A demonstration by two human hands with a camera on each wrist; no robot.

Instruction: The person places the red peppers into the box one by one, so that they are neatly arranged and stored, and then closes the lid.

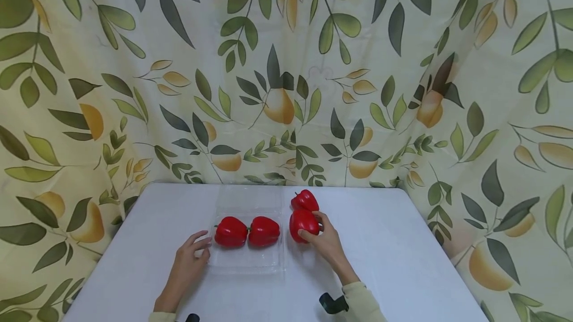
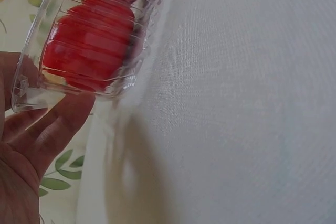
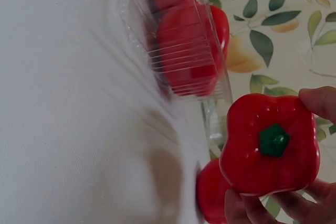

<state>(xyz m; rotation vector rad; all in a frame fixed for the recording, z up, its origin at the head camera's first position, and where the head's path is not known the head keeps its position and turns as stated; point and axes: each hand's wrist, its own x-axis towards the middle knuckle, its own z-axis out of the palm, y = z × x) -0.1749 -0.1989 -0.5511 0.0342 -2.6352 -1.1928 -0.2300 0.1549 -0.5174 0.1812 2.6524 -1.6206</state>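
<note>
A clear plastic clamshell box (image 1: 246,262) lies with its lid (image 1: 248,196) folded back, and two red bell peppers (image 1: 230,232) (image 1: 264,231) sit side by side in it. My left hand (image 1: 188,262) touches the box's left edge, its fingers slightly bent along the rim (image 2: 23,85). To the right of the box, my right hand (image 1: 329,242) grips another red bell pepper (image 3: 270,145) between thumb and fingers, its green stem end facing the right wrist camera. Behind it, one more red bell pepper (image 1: 305,199) rests on the table.
The white-covered table (image 1: 371,242) reaches back to a curtain (image 1: 286,88) printed with leaves and pears. A black strap piece (image 1: 333,304) sits by the right sleeve (image 1: 362,302).
</note>
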